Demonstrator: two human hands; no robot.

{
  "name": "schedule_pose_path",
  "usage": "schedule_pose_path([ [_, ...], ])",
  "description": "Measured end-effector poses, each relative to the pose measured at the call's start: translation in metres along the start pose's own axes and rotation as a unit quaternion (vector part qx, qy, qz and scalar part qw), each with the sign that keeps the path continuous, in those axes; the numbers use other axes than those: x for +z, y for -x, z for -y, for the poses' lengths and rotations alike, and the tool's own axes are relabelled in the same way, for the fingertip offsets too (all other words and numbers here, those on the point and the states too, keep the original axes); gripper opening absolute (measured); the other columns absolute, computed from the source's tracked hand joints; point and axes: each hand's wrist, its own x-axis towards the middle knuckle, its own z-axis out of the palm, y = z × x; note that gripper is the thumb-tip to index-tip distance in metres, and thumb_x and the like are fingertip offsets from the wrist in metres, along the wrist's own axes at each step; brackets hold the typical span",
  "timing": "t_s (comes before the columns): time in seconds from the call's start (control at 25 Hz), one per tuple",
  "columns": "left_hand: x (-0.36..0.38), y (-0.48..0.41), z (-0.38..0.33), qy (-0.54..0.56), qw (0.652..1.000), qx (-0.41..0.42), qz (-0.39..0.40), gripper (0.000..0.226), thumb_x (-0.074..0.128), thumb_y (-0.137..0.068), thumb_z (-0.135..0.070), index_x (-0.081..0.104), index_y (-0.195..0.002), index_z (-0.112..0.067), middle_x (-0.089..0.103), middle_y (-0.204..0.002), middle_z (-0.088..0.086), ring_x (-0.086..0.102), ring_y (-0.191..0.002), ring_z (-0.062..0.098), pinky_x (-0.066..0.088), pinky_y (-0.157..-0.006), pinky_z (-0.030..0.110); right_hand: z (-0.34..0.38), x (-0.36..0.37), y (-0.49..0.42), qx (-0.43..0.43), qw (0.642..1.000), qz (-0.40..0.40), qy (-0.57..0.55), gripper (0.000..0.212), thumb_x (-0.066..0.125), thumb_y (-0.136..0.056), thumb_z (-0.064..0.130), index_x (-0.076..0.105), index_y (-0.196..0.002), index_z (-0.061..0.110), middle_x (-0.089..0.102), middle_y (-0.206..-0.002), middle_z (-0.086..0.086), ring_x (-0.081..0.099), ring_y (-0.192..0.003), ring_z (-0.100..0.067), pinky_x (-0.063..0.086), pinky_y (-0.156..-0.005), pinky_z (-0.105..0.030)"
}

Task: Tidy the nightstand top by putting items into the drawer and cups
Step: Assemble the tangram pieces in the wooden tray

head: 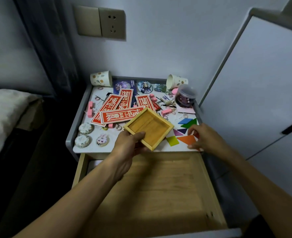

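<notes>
Drawer (159,186): open before the nightstand top (90,149).
Tray (149,127): in my left hand (126,146), over the front edge, before paper strips (123,115).
Flat shapes (186,139): right of it, under my right hand (205,137).
Back corners: left cup (101,78), right cup (176,81), both apparently tipped.

Dim, cool light is lying over the scene, leaving the desk (88,149) top bright while the gap beside the bed (2,114) is sinking into near-black shadow. The wide lens is bowing the cabinet (262,91) edges, and the clear jar (185,98) at the desk's far right corner is smearing into blur.
</notes>
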Motion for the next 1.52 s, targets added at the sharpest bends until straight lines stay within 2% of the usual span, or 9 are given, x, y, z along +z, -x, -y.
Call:
schedule_pose_path([
  [0.16, -0.008, -0.003, -0.008, 0.026, 1.000, 0.006, 0.003, 0.037, 0.057, -0.095, -0.007, 0.051, -0.131, -0.010, 0.065, -0.117, 0.012, 0.069, -0.091, 0.027, 0.060, -0.062, 0.030, 0.003, 0.005, 0.009, -0.012, 0.998, -0.028, -0.050, 0.041, 0.083, -0.073, 0.023, 0.052, -0.098, 0.034, 0.052, -0.100, 0.010, 0.051, -0.090, -0.012, 0.039, -0.064, -0.020],
  [0.36, -0.021, -0.006, -0.022, 0.051, 0.998, 0.029, -0.007, 0.035, 0.057, -0.095, -0.006, 0.051, -0.129, -0.010, 0.064, -0.116, 0.013, 0.070, -0.088, 0.027, 0.060, -0.068, 0.033, 0.006, -0.002, 0.012, -0.027, 0.980, -0.151, -0.127, 0.021, 0.065, -0.090, 0.013, 0.062, -0.107, 0.025, 0.059, -0.107, 0.000, 0.053, -0.096, -0.019, 0.042, -0.078, -0.028],
  [0.44, -0.022, -0.005, -0.023, 0.055, 0.998, 0.030, -0.007, 0.035, 0.056, -0.095, -0.005, 0.051, -0.129, -0.010, 0.064, -0.115, 0.012, 0.069, -0.089, 0.027, 0.060, -0.068, 0.034, 0.005, -0.021, -0.008, -0.020, 0.975, -0.182, -0.125, 0.019, 0.056, -0.095, 0.014, 0.066, -0.111, 0.020, 0.062, -0.113, -0.003, 0.053, -0.096, -0.015, 0.040, -0.078, -0.025],
  [0.64, -0.027, -0.004, -0.027, 0.097, 0.995, 0.018, -0.008, 0.035, 0.056, -0.095, -0.001, 0.050, -0.128, -0.009, 0.064, -0.112, 0.013, 0.069, -0.086, 0.027, 0.061, -0.066, 0.035, -0.004, -0.041, -0.054, 0.028, 0.998, -0.059, 0.016, 0.018, 0.051, -0.098, 0.018, 0.066, -0.095, 0.027, 0.063, -0.118, -0.006, 0.055, -0.097, -0.018, 0.044, -0.079, -0.027],
  [0.76, -0.026, -0.005, -0.032, 0.121, 0.993, 0.004, -0.005, 0.033, 0.055, -0.095, 0.000, 0.050, -0.126, -0.009, 0.065, -0.111, 0.015, 0.069, -0.085, 0.027, 0.061, -0.067, 0.036, -0.004, -0.030, -0.060, 0.056, 0.997, -0.030, 0.042, 0.016, 0.054, -0.097, 0.023, 0.066, -0.108, 0.021, 0.061, -0.121, -0.008, 0.055, -0.096, -0.017, 0.044, -0.078, -0.025],
  [0.88, -0.022, -0.004, -0.031, 0.121, 0.993, -0.005, -0.002, 0.032, 0.056, -0.094, 0.000, 0.051, -0.125, -0.009, 0.066, -0.110, 0.015, 0.070, -0.082, 0.025, 0.061, -0.059, 0.033, -0.002, -0.021, -0.056, 0.079, 0.996, -0.026, 0.024, 0.038, 0.067, -0.088, 0.034, 0.056, -0.122, 0.020, 0.051, -0.127, -0.009, 0.054, -0.096, -0.018, 0.047, -0.077, -0.026],
  [1.04, -0.020, -0.002, -0.027, 0.119, 0.993, -0.008, -0.002, 0.030, 0.056, -0.095, 0.000, 0.050, -0.123, -0.010, 0.065, -0.108, 0.013, 0.070, -0.081, 0.025, 0.061, -0.058, 0.031, -0.003, -0.024, -0.058, 0.060, 0.992, 0.004, 0.115, 0.062, 0.077, -0.081, 0.033, 0.047, -0.134, 0.021, 0.036, -0.135, -0.012, 0.050, -0.108, -0.024, 0.046, -0.091, -0.031],
  [1.32, -0.016, -0.002, -0.023, 0.094, 0.995, -0.005, 0.013, 0.026, 0.057, -0.095, -0.002, 0.054, -0.118, -0.011, 0.068, -0.098, 0.010, 0.073, -0.073, 0.021, 0.061, -0.060, 0.030, -0.005, -0.033, -0.074, -0.013, 0.988, 0.020, 0.154, 0.035, 0.077, -0.080, 0.026, 0.051, -0.104, 0.030, 0.041, -0.120, -0.004, 0.045, -0.099, -0.017, 0.044, -0.083, -0.025],
  [1.52, -0.013, -0.006, -0.020, 0.075, 0.997, -0.003, 0.009, 0.032, 0.059, -0.095, -0.006, 0.053, -0.126, -0.008, 0.067, -0.107, 0.013, 0.071, -0.076, 0.021, 0.059, -0.058, 0.028, -0.011, -0.033, -0.075, -0.055, 0.984, 0.034, 0.169, 0.031, 0.070, -0.086, 0.026, 0.046, -0.104, 0.031, 0.041, -0.112, 0.004, 0.048, -0.097, -0.016, 0.042, -0.076, -0.025],
])
